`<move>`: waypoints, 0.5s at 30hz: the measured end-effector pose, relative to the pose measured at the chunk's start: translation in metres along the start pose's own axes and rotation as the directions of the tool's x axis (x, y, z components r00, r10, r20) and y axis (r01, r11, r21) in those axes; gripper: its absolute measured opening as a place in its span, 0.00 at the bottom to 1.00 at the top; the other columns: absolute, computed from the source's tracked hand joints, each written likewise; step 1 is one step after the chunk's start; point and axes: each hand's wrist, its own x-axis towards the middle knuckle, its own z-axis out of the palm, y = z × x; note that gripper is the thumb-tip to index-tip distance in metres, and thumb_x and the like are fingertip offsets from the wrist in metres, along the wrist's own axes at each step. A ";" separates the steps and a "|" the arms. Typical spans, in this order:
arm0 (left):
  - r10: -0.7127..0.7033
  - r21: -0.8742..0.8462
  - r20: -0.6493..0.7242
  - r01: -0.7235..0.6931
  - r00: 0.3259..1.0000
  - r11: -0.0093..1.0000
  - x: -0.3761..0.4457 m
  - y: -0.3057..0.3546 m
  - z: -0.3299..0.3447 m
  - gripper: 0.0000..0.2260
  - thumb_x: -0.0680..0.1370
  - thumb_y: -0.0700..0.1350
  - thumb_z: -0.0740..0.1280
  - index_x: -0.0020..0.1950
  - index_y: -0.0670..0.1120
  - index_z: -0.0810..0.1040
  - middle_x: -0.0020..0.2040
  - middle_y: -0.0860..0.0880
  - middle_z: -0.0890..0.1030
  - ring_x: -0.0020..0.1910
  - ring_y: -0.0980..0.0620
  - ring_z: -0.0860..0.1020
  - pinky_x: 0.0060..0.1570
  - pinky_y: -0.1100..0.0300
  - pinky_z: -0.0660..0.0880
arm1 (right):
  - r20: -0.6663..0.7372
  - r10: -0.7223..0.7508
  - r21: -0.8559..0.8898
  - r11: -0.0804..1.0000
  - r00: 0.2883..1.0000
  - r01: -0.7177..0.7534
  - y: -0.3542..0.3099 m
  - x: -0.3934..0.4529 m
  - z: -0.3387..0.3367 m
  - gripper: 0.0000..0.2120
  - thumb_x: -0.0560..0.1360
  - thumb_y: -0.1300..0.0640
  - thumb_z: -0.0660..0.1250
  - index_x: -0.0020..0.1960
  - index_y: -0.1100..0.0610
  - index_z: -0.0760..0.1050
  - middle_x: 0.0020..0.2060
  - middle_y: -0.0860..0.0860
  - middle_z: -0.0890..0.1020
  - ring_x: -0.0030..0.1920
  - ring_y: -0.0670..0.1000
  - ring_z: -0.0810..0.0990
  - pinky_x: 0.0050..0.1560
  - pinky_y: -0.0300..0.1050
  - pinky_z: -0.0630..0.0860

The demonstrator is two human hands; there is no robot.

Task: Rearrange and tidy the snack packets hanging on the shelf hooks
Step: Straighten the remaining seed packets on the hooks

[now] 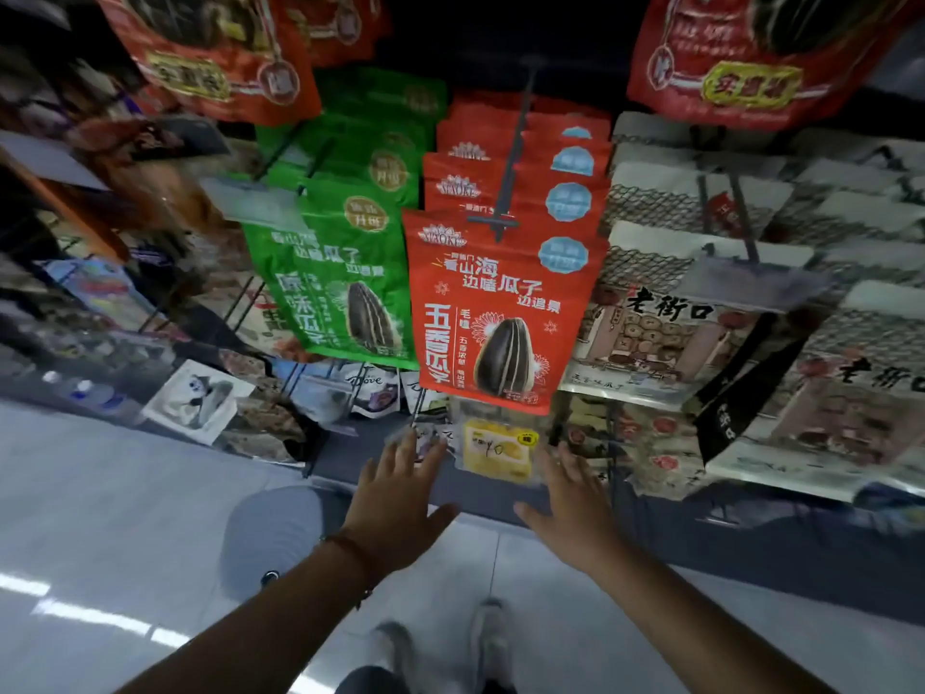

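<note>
A row of red sunflower-seed packets [493, 313] hangs on a black hook [508, 177] at the centre. Green seed packets [345, 273] hang to its left, and beige packets with a street drawing [665, 333] hang to its right. Below the red row hangs a small packet with a yellow label [498, 450]. My left hand [400, 493] reaches up with straight fingers, its fingertips at a small clear packet [425, 435] left of the yellow one. My right hand [573, 508] is spread just right of the yellow packet. Neither hand holds anything.
Large red packets [751, 57] hang from the row above, at the top left and top right. Chocolate packets [370, 388] and other small goods hang lower left. Price tag holders [751, 283] stick out at the hook ends. The pale floor and my shoes [488, 638] lie below.
</note>
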 end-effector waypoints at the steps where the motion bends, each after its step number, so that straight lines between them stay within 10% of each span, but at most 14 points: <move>1: 0.022 0.001 0.001 -0.022 1.000 1.000 0.007 -0.004 0.000 0.42 0.69 0.72 0.40 0.81 0.54 0.47 0.80 0.41 0.49 0.78 0.38 0.52 0.73 0.43 0.56 | -0.005 0.016 0.008 1.000 1.000 -0.016 -0.002 0.003 0.000 0.40 0.77 0.38 0.61 0.80 0.45 0.42 0.79 0.50 0.40 0.79 0.57 0.42 0.76 0.55 0.45; 6: 0.130 0.033 0.043 -0.132 0.991 0.991 0.052 -0.028 0.010 0.36 0.78 0.65 0.56 0.80 0.52 0.45 0.80 0.40 0.49 0.78 0.37 0.52 0.73 0.41 0.57 | -0.045 0.126 0.014 0.992 0.991 -0.125 -0.014 0.008 0.021 0.42 0.77 0.38 0.61 0.80 0.48 0.39 0.79 0.53 0.41 0.78 0.59 0.41 0.77 0.57 0.47; 15: 0.267 0.044 0.162 -0.278 0.950 0.960 0.083 -0.059 0.010 0.37 0.79 0.64 0.56 0.80 0.54 0.40 0.80 0.41 0.43 0.78 0.36 0.48 0.74 0.40 0.54 | -0.147 0.336 0.081 0.942 0.930 -0.327 -0.047 0.010 0.056 0.43 0.76 0.38 0.64 0.80 0.49 0.43 0.80 0.53 0.44 0.79 0.60 0.44 0.76 0.59 0.48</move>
